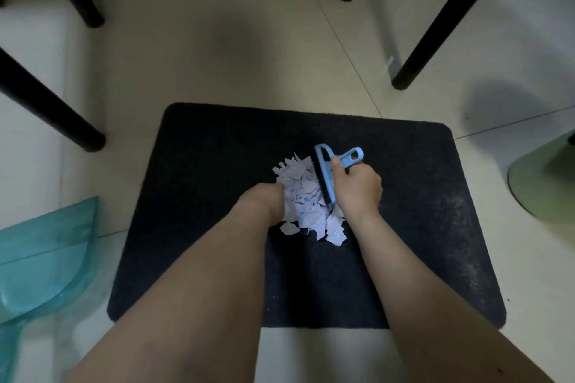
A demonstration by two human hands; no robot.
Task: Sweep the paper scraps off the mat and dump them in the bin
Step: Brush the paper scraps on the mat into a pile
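Paper scraps [306, 199] heaped mid-mat [217, 165], between both hands. Right hand [357, 186] fingers curled round blue brush [326, 177] handle; left hand [267, 199] presses pile's side, its fingers hidden.

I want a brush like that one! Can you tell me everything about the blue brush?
The brush is light blue, plastic-looking, with a loop handle, a hole at the handle's end and dark bristles. It stands on its bristle edge on the dark mat, pressed against the heap of paper scraps. The right hand grips its handle.
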